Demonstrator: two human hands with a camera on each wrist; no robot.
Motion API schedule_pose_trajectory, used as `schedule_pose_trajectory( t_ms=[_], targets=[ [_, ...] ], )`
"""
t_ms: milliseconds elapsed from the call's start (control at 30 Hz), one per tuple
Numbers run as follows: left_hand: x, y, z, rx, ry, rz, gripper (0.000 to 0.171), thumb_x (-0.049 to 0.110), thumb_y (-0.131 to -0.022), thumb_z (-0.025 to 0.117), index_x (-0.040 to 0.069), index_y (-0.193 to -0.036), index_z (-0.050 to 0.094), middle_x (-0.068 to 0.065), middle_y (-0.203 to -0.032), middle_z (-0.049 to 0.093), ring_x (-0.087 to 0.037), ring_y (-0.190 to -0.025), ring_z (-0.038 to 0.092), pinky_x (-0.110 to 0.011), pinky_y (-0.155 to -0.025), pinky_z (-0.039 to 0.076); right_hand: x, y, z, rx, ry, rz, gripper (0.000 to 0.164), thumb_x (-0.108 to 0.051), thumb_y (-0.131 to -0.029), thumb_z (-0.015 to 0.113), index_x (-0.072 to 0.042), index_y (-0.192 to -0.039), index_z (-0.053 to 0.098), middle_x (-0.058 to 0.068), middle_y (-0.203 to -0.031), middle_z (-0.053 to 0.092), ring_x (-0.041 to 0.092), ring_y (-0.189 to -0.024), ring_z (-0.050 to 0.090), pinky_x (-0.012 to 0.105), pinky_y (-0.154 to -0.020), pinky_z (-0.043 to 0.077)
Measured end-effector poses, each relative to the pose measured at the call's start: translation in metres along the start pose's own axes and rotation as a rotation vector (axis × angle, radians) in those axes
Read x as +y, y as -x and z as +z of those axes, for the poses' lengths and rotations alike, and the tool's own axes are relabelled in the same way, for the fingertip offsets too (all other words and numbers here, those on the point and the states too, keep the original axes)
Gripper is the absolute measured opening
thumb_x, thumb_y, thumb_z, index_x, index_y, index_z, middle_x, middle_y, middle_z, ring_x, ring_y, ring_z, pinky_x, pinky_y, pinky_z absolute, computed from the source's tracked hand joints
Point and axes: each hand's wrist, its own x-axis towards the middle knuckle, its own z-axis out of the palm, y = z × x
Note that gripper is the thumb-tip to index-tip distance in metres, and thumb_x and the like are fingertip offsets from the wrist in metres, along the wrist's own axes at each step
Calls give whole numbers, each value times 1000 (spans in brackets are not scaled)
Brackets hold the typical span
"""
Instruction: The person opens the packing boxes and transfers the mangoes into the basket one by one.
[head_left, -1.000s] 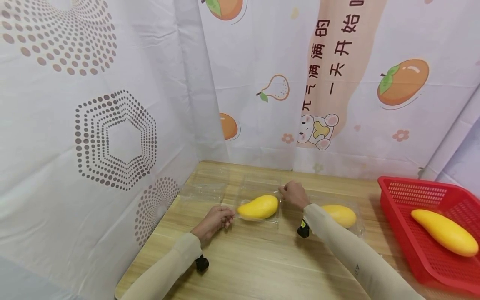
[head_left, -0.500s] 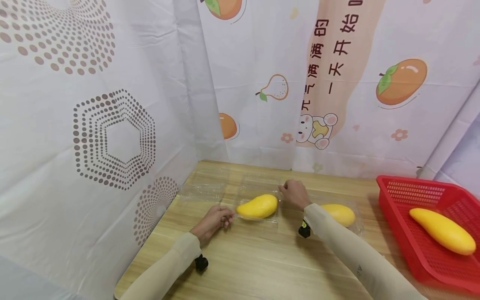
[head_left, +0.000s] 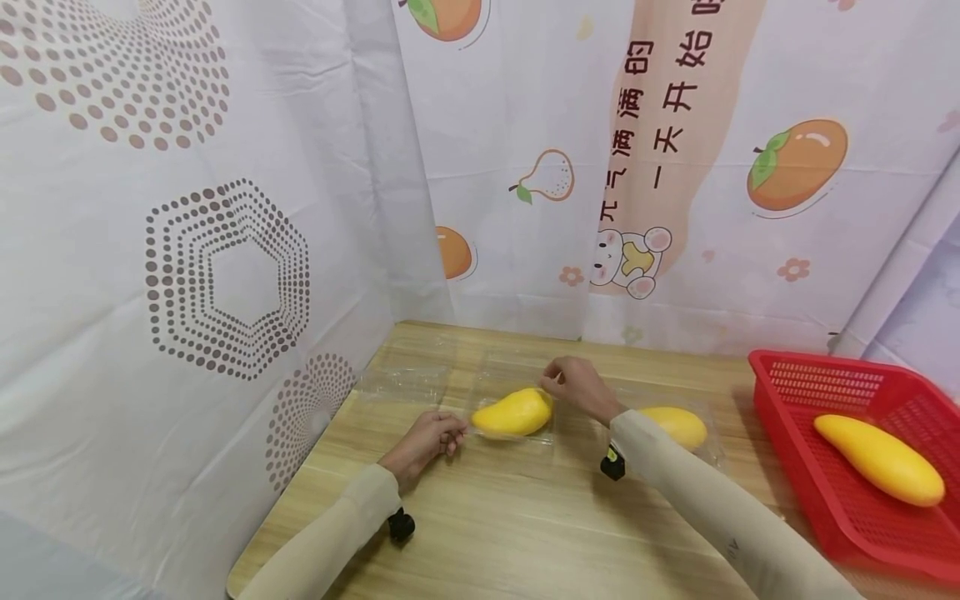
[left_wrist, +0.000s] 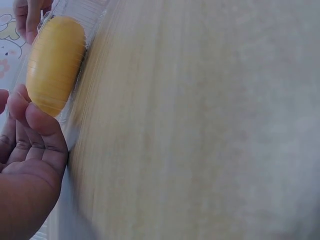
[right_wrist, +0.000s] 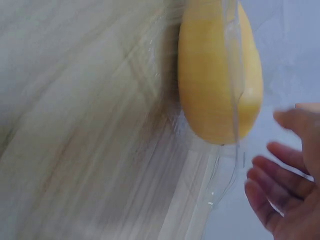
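A yellow mango (head_left: 513, 413) lies in a clear plastic box (head_left: 528, 441) on the table, with the box's flap standing behind it. At the box's left end my left hand (head_left: 426, 442) pinches the rim between thumb and fingertips; its other fingers are curled in the left wrist view. My right hand (head_left: 581, 387) hovers over the far right corner of the same box. In the right wrist view, the fingers (right_wrist: 280, 182) of that hand are spread and stand apart from the box wall, with nothing held.
Right of it, partly behind my right sleeve, a second mango (head_left: 678, 427) rests in another clear box (head_left: 716, 446). Another clear plastic box (head_left: 405, 383) stands at the left. A red basket (head_left: 806, 492) with one mango (head_left: 879, 458) is at the right. Curtains (head_left: 517, 100) enclose the table.
My right hand has left the box's right edge, moved slightly left and up, and loosened its fingers. My left hand stays at the left end. The mango remains in the box.
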Motion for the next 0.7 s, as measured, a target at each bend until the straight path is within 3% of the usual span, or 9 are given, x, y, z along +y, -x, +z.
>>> schedule_pose_trajectory(
  t_ms=[267,533,700],
  targets=[
    [1,0,0,-5,-11,4,29,17,-102,60,-11,-110,66,-10,-86,64,-11,-69,53,-24,-63,48,-9,3,5,-148,56,-179,46,-39,-87,84,-6,-116,72,6,-113,71,23,-101,64,40,-88,55],
    [1,-1,-1,8,-13,-3,29,16,-101,61,-11,-110,66,-10,-87,65,-12,-69,54,-24,-63,48,-20,6,6,-197,226,-332,55,-25,-79,92,0,-122,69,14,-123,66,34,-115,60,50,-101,49],
    [0,-1,-1,7,-19,-9,28,16,-102,60,-10,-109,67,-10,-87,65,-12,-69,55,-24,-64,49,-20,6,10,-220,257,-344,59,-21,-79,92,2,-127,67,17,-124,62,35,-115,58,51,-101,48]
  ],
)
